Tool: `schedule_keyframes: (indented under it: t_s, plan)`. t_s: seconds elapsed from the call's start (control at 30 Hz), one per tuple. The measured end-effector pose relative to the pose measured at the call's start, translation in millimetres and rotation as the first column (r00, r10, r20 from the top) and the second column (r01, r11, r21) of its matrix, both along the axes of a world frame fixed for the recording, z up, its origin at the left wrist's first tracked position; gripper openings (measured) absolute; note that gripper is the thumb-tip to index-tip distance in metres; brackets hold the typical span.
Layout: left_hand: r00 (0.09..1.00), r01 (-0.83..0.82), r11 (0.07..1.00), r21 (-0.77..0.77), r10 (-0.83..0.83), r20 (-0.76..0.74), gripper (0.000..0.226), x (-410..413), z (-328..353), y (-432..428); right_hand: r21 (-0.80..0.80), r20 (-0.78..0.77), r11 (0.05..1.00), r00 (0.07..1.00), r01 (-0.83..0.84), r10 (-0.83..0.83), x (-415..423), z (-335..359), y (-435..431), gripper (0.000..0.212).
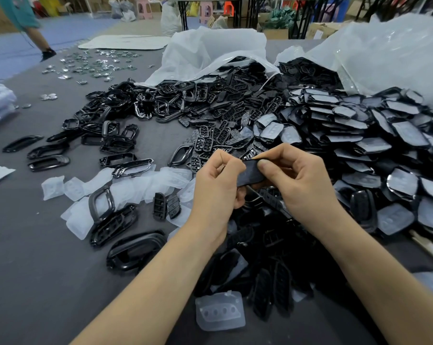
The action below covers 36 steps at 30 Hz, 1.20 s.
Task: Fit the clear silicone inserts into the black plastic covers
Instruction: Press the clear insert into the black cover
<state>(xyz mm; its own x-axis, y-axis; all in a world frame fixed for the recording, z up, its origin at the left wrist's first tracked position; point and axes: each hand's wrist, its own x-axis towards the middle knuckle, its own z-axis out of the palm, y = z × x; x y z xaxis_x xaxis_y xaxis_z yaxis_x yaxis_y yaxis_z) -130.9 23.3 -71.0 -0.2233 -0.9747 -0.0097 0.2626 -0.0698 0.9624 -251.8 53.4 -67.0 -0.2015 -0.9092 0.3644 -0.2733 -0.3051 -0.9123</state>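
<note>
1. My left hand and right hand hold one black cover between them, up off the desk.
2. The fingers of my left hand are curled round the cover's left end. My right thumb and forefinger are clamped on its right end, with the thumb flat on the face.
3. The cover's face looks dull grey. I cannot tell whether a clear insert sits in it.
4. Directly beneath the cover, a dark heap of black parts lies under my wrists, partly hidden by my forearms.
5. Left of the cover and a little lower, loose clear inserts are spread over the desk. A few black frames lie across them.
6. Nearer to me than the cover, a single clear insert lies at the heap's edge and shows four oval bumps.
7. Just beyond the cover, gridded black covers are piled against one another.
8. Right of the cover, a large heap of fitted covers, pale inserts showing, crowds close to my right hand.
9. Beyond the cover and to its left lies a pile of glossy frames.
10. Far beyond the cover, two plastic bags lie open toward the piles.
11. Well apart from the cover, at the far left, small silver pieces are scattered on the desk.
</note>
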Motion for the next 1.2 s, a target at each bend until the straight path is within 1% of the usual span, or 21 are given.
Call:
schedule_keyframes:
  t_s: [0.13, 0.27, 0.37, 0.47, 0.6, 0.67, 0.8, 0.87, 1.0, 1.13, 1.2]
  plan:
    - [0.999, -0.036, 0.996, -0.076, 0.038, 0.017, 0.033, 0, -1, -1, -0.004, -0.001, 1.000, 1.000, -0.012, 0.012, 0, 1, 1, 0.020]
    - [0.998, -0.067, 0.990, -0.121, 0.066, -0.012, 0.015, 0, 0, 2, -0.010, -0.003, 1.000, 1.000, -0.009, 0.009, 1, 3, 1, 0.021]
    - [0.996, -0.086, 0.985, -0.150, 0.087, 0.000, 0.022, 0, -1, 3, -0.018, 0.032, 1.000, 0.999, -0.015, 0.016, 2, 3, 2, 0.021]
    - [0.991, -0.124, 0.973, -0.194, 0.131, 0.026, 0.028, 0, -1, 4, -0.014, 0.094, 1.000, 0.995, -0.026, 0.027, 2, 2, 1, 0.016]
    - [0.986, -0.143, 0.960, -0.240, 0.159, 0.047, 0.023, -1, -1, 5, 0.006, 0.185, 0.999, 0.981, -0.054, 0.052, 2, -1, 0, 0.013]
    - [0.987, -0.143, 0.964, -0.224, 0.157, 0.043, 0.026, -1, -2, 5, 0.028, 0.238, 0.997, 0.969, -0.072, 0.063, 2, -3, -1, 0.015]
    - [0.994, -0.108, 0.983, -0.147, 0.111, 0.008, 0.041, -1, -3, 4, 0.078, 0.312, 0.992, 0.947, -0.099, 0.070, 1, -7, -3, 0.016]
    - [0.996, -0.092, 0.989, -0.116, 0.092, -0.003, 0.043, 0, -3, 3, 0.089, 0.300, 0.991, 0.951, -0.104, 0.073, 1, -9, -4, 0.015]
    - [0.996, -0.091, 0.990, -0.104, 0.091, -0.002, 0.040, 1, -2, 4, 0.091, 0.288, 0.991, 0.955, -0.096, 0.066, -1, -9, -3, 0.012]
    - [0.992, -0.122, 0.989, -0.080, 0.121, -0.021, 0.034, -1, -1, 6, 0.067, 0.201, 0.996, 0.978, -0.066, 0.052, 0, -8, -3, 0.012]
    - [0.989, -0.151, 0.983, -0.102, 0.149, -0.023, 0.030, -1, -1, 8, 0.055, 0.183, 0.997, 0.982, -0.060, 0.049, 1, -8, -2, 0.011]
